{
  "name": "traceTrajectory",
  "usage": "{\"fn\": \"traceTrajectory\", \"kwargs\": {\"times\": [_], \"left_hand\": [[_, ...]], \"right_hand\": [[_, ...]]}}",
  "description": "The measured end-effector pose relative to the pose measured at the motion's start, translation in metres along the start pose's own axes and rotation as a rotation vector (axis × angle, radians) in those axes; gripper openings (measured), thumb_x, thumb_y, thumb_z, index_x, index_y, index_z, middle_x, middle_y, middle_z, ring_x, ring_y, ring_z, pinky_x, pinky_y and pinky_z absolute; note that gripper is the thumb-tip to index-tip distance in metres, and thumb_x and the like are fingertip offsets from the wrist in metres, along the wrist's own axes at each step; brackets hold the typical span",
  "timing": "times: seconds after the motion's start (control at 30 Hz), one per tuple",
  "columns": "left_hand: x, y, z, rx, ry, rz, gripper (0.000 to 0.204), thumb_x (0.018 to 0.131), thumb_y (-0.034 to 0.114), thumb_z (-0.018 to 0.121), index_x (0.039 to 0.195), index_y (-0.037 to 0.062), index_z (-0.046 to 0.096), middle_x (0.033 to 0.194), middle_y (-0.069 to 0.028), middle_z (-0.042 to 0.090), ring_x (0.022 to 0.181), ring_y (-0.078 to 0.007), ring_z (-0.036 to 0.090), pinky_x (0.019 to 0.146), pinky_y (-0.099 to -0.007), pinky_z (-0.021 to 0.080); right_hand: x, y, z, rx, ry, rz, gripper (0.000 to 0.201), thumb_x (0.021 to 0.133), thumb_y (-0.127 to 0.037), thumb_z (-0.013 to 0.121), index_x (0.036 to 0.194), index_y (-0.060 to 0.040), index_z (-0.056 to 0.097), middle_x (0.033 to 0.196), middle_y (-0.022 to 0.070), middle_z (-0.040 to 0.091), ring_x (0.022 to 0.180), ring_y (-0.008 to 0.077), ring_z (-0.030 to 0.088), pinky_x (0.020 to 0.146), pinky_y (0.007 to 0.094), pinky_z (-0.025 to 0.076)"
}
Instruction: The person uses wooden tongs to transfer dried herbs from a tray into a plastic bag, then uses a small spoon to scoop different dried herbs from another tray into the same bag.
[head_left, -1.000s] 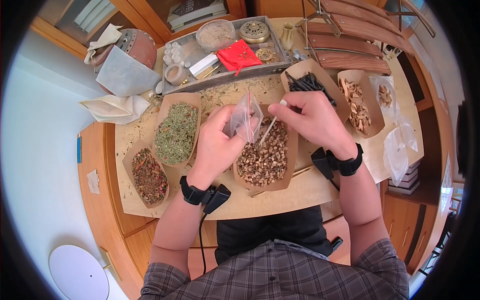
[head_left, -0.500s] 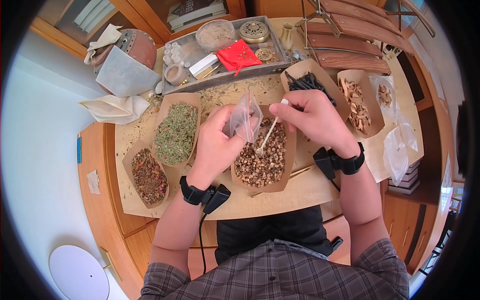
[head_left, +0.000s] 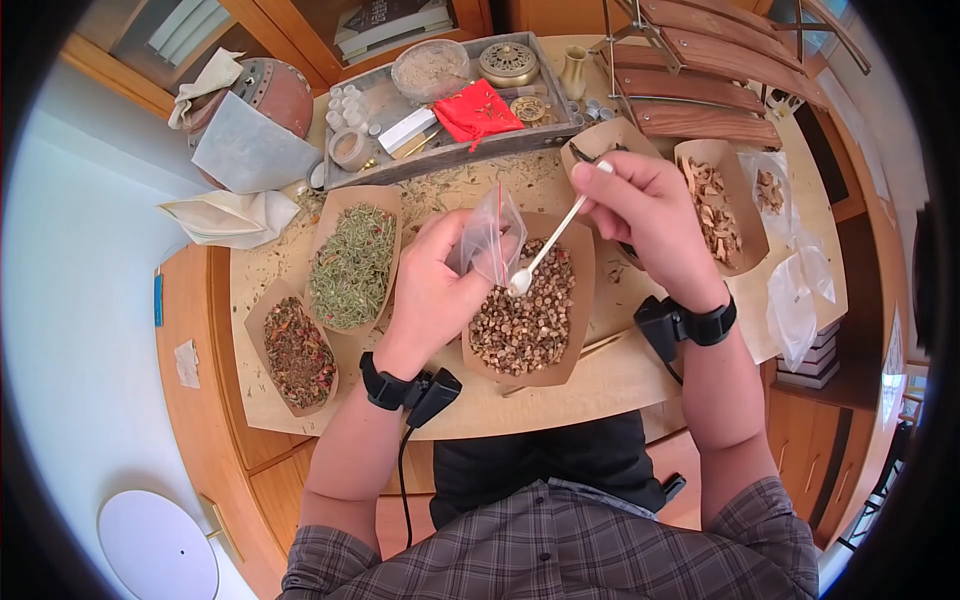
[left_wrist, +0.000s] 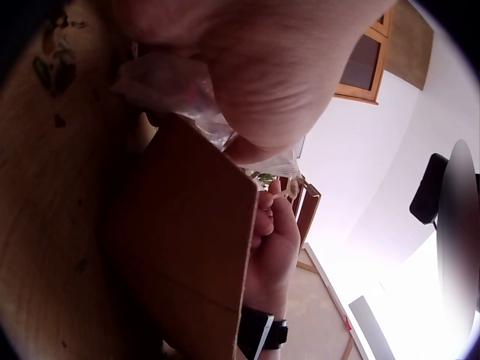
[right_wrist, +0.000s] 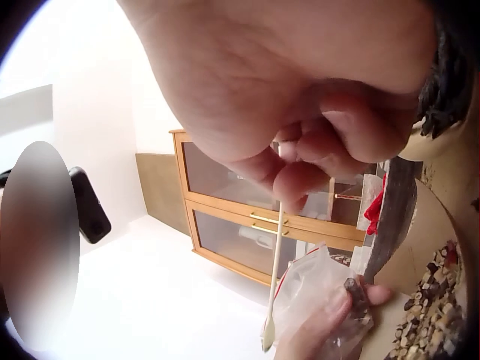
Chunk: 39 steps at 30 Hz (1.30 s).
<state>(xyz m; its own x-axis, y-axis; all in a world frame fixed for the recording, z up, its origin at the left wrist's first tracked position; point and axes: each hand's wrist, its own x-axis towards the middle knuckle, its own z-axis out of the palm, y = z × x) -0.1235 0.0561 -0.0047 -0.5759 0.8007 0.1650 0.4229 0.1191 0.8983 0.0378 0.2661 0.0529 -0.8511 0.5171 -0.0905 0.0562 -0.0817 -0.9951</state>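
My left hand [head_left: 432, 285] grips a clear zip bag [head_left: 488, 232] with a red line along its top edge, held over the left side of a brown paper tray [head_left: 580, 325]. Chopped brown-and-cream dried pieces [head_left: 525, 330] fill that tray. Up and to the right, my right hand [head_left: 650, 215] pinches a slim white spoon [head_left: 556, 233] by its handle end. The spoon slants down leftward, its bowl close beside the bag in the head view. From the right wrist, the spoon's bowl [right_wrist: 268, 335] hangs just beside the bag [right_wrist: 319, 292]. The left wrist view is mostly tray wall [left_wrist: 187, 240].
Paper trays of green herb [head_left: 355, 265] and mixed dried petals [head_left: 297, 355] stand at left. At right is a tray of pale shavings [head_left: 712, 215]; my right hand partly covers one with dark sticks. Behind is a grey wooden tray [head_left: 400, 170] with a red pouch [head_left: 478, 110].
My right hand has risen and shifted right, lifting the spoon's bowl from among the chopped pieces to beside the bag. My left hand and the bag have stayed almost still.
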Motion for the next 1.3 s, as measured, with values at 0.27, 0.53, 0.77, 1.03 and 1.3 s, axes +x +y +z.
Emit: {"fn": "traceTrajectory", "kwargs": {"times": [0.27,0.53,0.77,1.03,1.3], "left_hand": [[-0.002,-0.004,-0.001,-0.021,-0.019,-0.047,0.034,0.105,0.018,0.082,0.133,0.0013,0.073,0.113,-0.0004,0.077,0.098,-0.0057,0.068,0.085,-0.0265,0.055],[0.0,0.0,0.0,-0.063,-0.005,-0.018,0.033,0.105,0.017,0.083,0.132,0.0004,0.073,0.113,-0.0016,0.073,0.098,-0.0067,0.069,0.083,-0.0271,0.056],[0.001,0.009,-0.002,-0.003,0.014,0.036,0.027,0.103,0.015,0.083,0.124,0.0012,0.074,0.108,-0.002,0.069,0.095,-0.0088,0.067,0.084,-0.0285,0.055],[0.001,0.004,-0.001,-0.038,0.045,0.013,0.027,0.103,0.016,0.083,0.124,0.0012,0.074,0.111,-0.0019,0.073,0.101,-0.0087,0.068,0.091,-0.0286,0.055],[0.0,0.009,-0.003,-0.018,0.047,-0.007,0.028,0.103,0.017,0.084,0.124,0.0015,0.074,0.112,-0.0016,0.075,0.102,-0.0089,0.068,0.091,-0.0291,0.055]], "right_hand": [[0.003,0.002,0.0,0.044,0.185,-0.102,0.037,0.111,-0.036,0.077,0.09,-0.0055,0.078,0.069,-0.0073,0.059,0.062,0.0002,0.046,0.056,0.0213,0.033],[0.001,0.007,0.006,-0.064,0.199,-0.213,0.03,0.109,-0.032,0.079,0.093,-0.0065,0.079,0.071,-0.007,0.062,0.062,-0.0009,0.047,0.056,0.0216,0.033],[0.0,0.001,0.009,0.013,0.348,-0.268,0.03,0.11,-0.033,0.078,0.095,-0.0065,0.079,0.071,-0.0075,0.062,0.062,-0.0005,0.046,0.057,0.0208,0.033],[0.004,0.011,0.002,-0.082,0.333,-0.262,0.033,0.111,-0.028,0.073,0.088,-0.0037,0.073,0.068,-0.0049,0.058,0.062,0.0025,0.047,0.056,0.0239,0.034],[0.002,0.014,0.01,-0.672,0.016,-0.319,0.035,0.102,-0.025,0.077,0.084,0.0035,0.068,0.066,0.0178,0.057,0.058,0.0321,0.052,0.059,0.0439,0.045]]}}
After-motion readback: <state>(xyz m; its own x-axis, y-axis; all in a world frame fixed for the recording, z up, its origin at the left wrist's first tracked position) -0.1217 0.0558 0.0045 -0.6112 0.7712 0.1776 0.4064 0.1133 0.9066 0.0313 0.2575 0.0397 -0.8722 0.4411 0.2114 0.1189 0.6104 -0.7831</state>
